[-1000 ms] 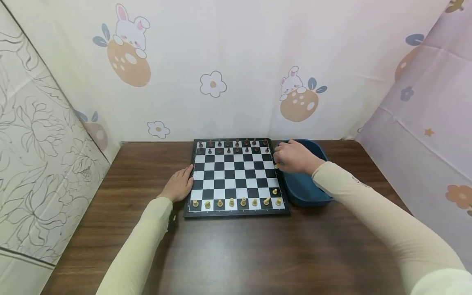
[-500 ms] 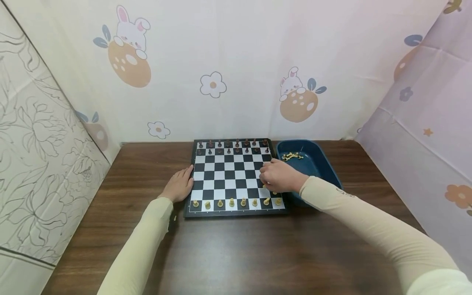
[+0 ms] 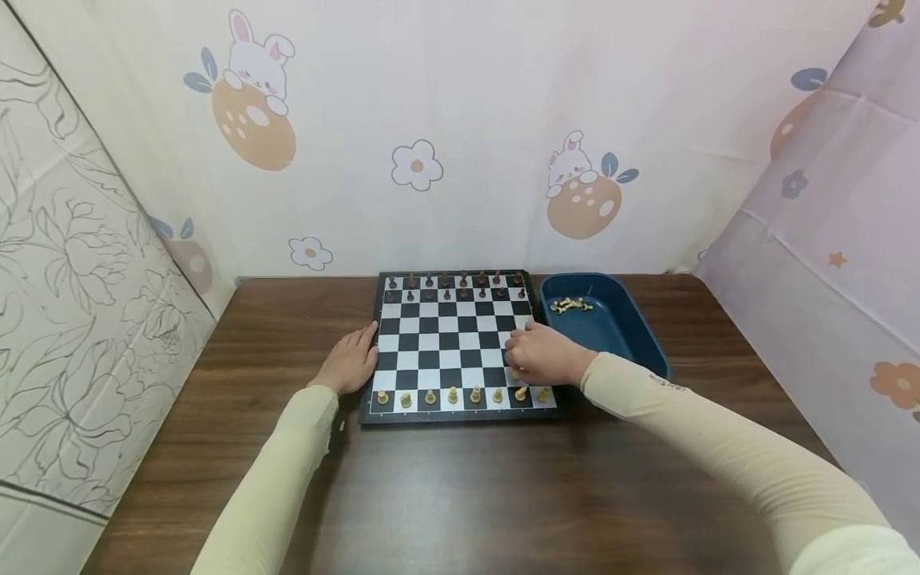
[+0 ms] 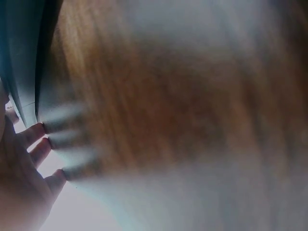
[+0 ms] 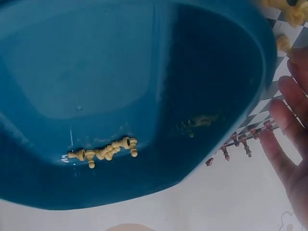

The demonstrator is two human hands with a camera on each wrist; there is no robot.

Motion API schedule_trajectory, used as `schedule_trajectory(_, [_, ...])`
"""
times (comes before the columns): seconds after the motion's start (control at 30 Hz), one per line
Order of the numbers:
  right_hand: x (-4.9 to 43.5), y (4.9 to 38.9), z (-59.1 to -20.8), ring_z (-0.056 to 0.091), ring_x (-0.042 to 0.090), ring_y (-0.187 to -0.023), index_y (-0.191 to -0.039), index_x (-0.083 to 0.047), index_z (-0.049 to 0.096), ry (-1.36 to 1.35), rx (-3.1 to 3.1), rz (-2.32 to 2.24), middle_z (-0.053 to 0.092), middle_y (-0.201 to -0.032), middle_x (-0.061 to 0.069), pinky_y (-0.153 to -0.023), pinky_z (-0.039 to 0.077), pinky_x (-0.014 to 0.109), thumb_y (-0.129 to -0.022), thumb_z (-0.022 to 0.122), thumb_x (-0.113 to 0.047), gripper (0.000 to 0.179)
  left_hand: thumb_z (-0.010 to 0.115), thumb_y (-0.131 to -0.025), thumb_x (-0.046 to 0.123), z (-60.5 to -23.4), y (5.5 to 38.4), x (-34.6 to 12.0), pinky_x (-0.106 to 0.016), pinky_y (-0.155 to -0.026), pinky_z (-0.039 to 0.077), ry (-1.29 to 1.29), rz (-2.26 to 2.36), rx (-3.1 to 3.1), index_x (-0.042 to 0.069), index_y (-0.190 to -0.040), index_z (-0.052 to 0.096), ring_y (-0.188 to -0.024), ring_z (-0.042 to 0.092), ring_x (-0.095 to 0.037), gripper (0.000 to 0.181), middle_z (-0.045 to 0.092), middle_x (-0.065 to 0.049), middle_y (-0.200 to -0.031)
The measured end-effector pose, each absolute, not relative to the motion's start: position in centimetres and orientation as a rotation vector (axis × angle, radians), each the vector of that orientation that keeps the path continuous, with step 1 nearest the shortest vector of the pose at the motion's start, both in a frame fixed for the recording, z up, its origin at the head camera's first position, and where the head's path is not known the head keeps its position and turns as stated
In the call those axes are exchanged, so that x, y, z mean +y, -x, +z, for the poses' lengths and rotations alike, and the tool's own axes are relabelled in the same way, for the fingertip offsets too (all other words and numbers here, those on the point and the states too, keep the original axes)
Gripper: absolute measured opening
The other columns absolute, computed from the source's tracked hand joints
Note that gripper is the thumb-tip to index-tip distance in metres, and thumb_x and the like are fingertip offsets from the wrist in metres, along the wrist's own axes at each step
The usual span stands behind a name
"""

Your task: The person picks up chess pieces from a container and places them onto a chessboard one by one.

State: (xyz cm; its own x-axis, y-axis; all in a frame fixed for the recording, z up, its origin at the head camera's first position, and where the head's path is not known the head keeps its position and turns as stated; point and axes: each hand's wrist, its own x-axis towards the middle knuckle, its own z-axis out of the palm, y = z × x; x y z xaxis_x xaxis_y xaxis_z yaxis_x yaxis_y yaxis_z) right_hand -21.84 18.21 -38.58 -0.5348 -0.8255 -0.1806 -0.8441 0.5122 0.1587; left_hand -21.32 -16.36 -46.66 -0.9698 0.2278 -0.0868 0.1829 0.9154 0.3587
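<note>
While our left hand [image 3: 350,361] rests flat against the chessboard [image 3: 453,343], our right hand [image 3: 541,354] pinches a pale pawn [image 3: 515,373] onto its near rows, wanting a clean release.

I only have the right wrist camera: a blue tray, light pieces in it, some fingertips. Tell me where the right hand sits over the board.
Observer: The right hand is over the chessboard's near right corner, just behind the near row of light pieces.
Operator: Report the left hand.
Observer: The left hand rests flat against the board's left edge.
Operator: Give me the far side.
Observer: Dark pieces fill the two far rows.
</note>
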Motion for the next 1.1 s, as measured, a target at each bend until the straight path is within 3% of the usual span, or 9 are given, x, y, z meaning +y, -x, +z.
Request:
schedule_trajectory(0.43, [18.9,22.4,-38.1,0.057,0.016,-0.082,-0.094,-0.016,0.077,1.448,2.678,0.388,0.07,-0.093,-0.002,-0.071,0.046,0.034,-0.079,0.076,-0.02,0.016,0.03,-0.102,0.023,-46.5,21.2,-16.4,-0.048,-0.113,0.018,-0.325,0.534,2.959,-0.002,-0.15,0.018,-0.137,0.026,-0.04,0.056,0.029,-0.026,-0.149])
schedule_trajectory(0.8, [20.8,24.7,-35.9,0.054,0.017,-0.078,-0.084,-0.016,0.075,1.332,2.842,0.312,0.067,-0.085,-0.003,-0.065,0.041,0.034,-0.079,0.075,-0.019,0.007,0.03,-0.102,0.024,-46.6,21.3,-16.6,-0.048,-0.113,0.018,-0.316,0.534,2.947,-0.001,-0.151,0.017,-0.138,0.025,-0.039,0.056,0.027,-0.025,-0.15])
schedule_trajectory(1.1, [23.1,26.7,-35.3,0.057,0.021,-0.082,-0.086,-0.013,0.076,1.171,2.945,0.268,0.067,-0.087,0.001,-0.077,0.048,0.044,-0.078,0.073,-0.015,0.009,0.029,-0.102,0.025,-46.5,21.3,-16.4,-0.047,-0.114,0.017,-0.308,0.535,2.938,0.0,-0.151,0.016,-0.139,0.024,-0.039,0.057,0.027,-0.024,-0.151])
